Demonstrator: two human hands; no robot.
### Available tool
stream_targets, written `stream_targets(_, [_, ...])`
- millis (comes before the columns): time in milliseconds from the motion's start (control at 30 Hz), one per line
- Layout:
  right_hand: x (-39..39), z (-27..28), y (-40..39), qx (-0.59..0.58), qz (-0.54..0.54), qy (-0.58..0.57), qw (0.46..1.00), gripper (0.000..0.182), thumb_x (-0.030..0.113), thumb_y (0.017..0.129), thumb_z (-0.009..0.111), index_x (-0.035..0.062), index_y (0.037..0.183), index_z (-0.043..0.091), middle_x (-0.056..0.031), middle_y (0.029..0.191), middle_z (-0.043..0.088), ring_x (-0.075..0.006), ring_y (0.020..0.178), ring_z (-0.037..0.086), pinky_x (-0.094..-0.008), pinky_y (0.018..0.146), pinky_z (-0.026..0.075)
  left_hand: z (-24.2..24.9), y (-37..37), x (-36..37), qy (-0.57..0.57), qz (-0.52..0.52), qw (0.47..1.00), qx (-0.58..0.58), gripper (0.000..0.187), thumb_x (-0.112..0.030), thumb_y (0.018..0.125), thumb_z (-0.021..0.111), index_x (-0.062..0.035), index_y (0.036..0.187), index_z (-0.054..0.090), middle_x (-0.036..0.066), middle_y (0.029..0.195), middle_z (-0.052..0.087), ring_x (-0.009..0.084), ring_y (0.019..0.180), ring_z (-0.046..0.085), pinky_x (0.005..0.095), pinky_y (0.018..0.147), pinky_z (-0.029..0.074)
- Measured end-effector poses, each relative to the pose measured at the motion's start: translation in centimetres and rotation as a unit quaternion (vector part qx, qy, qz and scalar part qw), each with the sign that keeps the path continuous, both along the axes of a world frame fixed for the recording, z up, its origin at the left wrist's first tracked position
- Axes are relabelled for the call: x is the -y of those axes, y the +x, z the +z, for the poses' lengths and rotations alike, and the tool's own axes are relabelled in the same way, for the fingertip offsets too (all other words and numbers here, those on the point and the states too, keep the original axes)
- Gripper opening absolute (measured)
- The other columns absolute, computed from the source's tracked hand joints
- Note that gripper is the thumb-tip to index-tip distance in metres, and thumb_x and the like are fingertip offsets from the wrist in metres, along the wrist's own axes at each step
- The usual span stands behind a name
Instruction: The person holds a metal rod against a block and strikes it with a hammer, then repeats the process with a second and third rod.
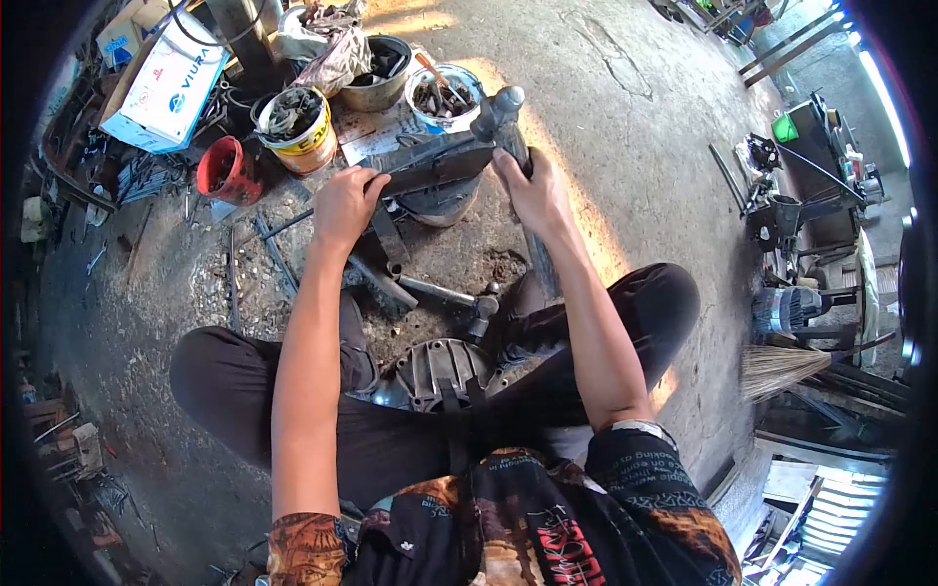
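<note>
My left hand [344, 207] is closed on the near end of a dark, flat metal blade [435, 172]. The blade lies crosswise above a round-bodied block of dark metal [445, 203]. Around the handle of a hammer [499, 109] my right hand [535, 197] is closed, with its thumb at the blade's other end. The hammer's head points away from me and its handle runs down past my wrist. A second hammer [484, 309] lies on the floor between my legs. Closer to me sits a ribbed metal casting [445, 369].
Ahead stand a red bucket [223, 174], a yellow-and-white bucket [311, 156], a white tub of small parts [423, 120] and a dark basin [376, 95]. A white box [174, 93] is at upper left. A straw broom [782, 371] and machinery line the right side.
</note>
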State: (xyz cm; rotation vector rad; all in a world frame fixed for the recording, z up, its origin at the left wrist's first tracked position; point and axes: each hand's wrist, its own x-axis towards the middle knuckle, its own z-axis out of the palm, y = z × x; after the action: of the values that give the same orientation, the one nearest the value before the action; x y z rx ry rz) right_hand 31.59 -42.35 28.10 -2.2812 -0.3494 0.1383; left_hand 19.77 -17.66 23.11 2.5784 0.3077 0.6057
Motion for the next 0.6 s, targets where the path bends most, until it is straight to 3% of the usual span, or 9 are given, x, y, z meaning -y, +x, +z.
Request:
stream_targets(67, [-0.2, 0.6, -0.2, 0.042, -0.010, -0.005, 0.999, 0.051, 0.046, 0.095, 0.064, -0.0048, 0.087, 0.061, -0.0124, 0.063, 0.060, -0.0208, 0.057, 0.063, -0.0398, 0.055, 0.048, -0.2, 0.2, 0.0, -0.009, -0.002, 1.000, 0.001, 0.032, -0.031, 0.093, 0.069, 0.0007, 0.092, 0.075, 0.020, 0.091, 0.071, 0.0402, 0.084, 0.068, 0.0452, 0.074, 0.053])
stream_targets(200, [-0.6, -1.0, 0.1, 0.114, -0.014, -0.045, 0.992, 0.050, 0.043, 0.095, 0.064, -0.0063, 0.088, 0.060, -0.0157, 0.064, 0.061, -0.0243, 0.061, 0.064, -0.0419, 0.058, 0.048, -0.5, 0.3, -0.2, -0.004, -0.009, 1.000, 0.002, 0.031, -0.030, 0.092, 0.070, 0.0006, 0.092, 0.075, 0.020, 0.090, 0.072, 0.0396, 0.083, 0.068, 0.0446, 0.074, 0.053])
stream_targets(300, [-0.6, -0.8, 0.3, 0.018, -0.022, -0.007, 1.000, 0.046, 0.038, 0.094, 0.066, -0.0071, 0.088, 0.060, -0.0180, 0.066, 0.062, -0.0254, 0.062, 0.062, -0.0433, 0.060, 0.047, -0.4, 0.2, -0.1, -0.008, -0.011, 1.000, 0.001, 0.031, -0.030, 0.092, 0.069, 0.0006, 0.092, 0.075, 0.020, 0.089, 0.071, 0.0397, 0.083, 0.068, 0.0442, 0.073, 0.053])
stream_targets(367, [-0.7, 1.6, -0.9, 0.143, -0.049, 0.080, 0.985, 0.041, 0.032, 0.095, 0.066, -0.0075, 0.086, 0.059, -0.0179, 0.067, 0.062, -0.0227, 0.062, 0.059, -0.0424, 0.059, 0.046, -0.6, 0.0, 0.0, -0.013, -0.004, 1.000, -0.012, 0.031, -0.030, 0.093, 0.069, 0.0006, 0.092, 0.075, 0.019, 0.089, 0.071, 0.0397, 0.082, 0.068, 0.0439, 0.073, 0.053])
stream_targets(400, [-0.9, 3.4, -1.7, 0.138, -0.047, 0.077, 0.986, 0.041, 0.032, 0.095, 0.066, -0.0075, 0.086, 0.059, -0.0179, 0.067, 0.062, -0.0227, 0.062, 0.059, -0.0424, 0.059, 0.046, -0.6, 0.1, -0.1, -0.024, -0.005, 1.000, -0.005, 0.031, -0.030, 0.093, 0.069, 0.0007, 0.092, 0.074, 0.020, 0.089, 0.071, 0.0397, 0.082, 0.068, 0.0436, 0.073, 0.053])
stream_targets(467, [-1.0, 6.7, -2.9, 0.093, -0.052, 0.198, 0.974, 0.039, 0.030, 0.095, 0.064, -0.0083, 0.095, 0.055, -0.0289, 0.072, 0.064, -0.0410, 0.069, 0.068, -0.0479, 0.064, 0.050, -1.2, 0.4, -0.2, -0.037, -0.009, 0.999, -0.001, 0.031, -0.030, 0.093, 0.069, 0.0009, 0.093, 0.074, 0.020, 0.089, 0.071, 0.0396, 0.082, 0.068, 0.0434, 0.073, 0.053])
stream_targets(533, [-1.5, 5.1, -3.4, 0.161, -0.048, 0.200, 0.965, 0.030, 0.023, 0.095, 0.066, -0.0063, 0.098, 0.059, -0.0205, 0.072, 0.063, -0.0255, 0.064, 0.061, -0.0438, 0.062, 0.049, -1.8, 0.4, -0.5, -0.030, -0.024, 0.999, 0.008, 0.030, -0.031, 0.092, 0.068, -0.0025, 0.090, 0.075, 0.017, 0.088, 0.071, 0.0381, 0.082, 0.068, 0.0440, 0.072, 0.054])
stream_targets(567, [-1.2, 2.2, -2.7, 0.131, -0.028, 0.122, 0.983, 0.036, 0.027, 0.094, 0.065, -0.0075, 0.100, 0.060, -0.0232, 0.077, 0.065, -0.0308, 0.071, 0.066, -0.0443, 0.066, 0.051, -1.8, 0.4, -0.4, -0.031, -0.023, 0.999, 0.030, 0.030, -0.031, 0.092, 0.068, -0.0024, 0.091, 0.075, 0.017, 0.087, 0.071, 0.0380, 0.082, 0.068, 0.0440, 0.072, 0.054])
stream_targets(600, [-1.6, -0.1, -1.4, 0.046, -0.026, -0.040, 0.998, 0.042, 0.033, 0.094, 0.063, -0.0081, 0.102, 0.060, -0.0262, 0.081, 0.066, -0.0351, 0.079, 0.068, -0.0447, 0.070, 0.051, -1.7, 0.1, 0.0, -0.032, -0.025, 0.999, 0.033, 0.030, -0.031, 0.092, 0.068, -0.0024, 0.091, 0.075, 0.017, 0.087, 0.071, 0.0380, 0.082, 0.068, 0.0440, 0.072, 0.054])
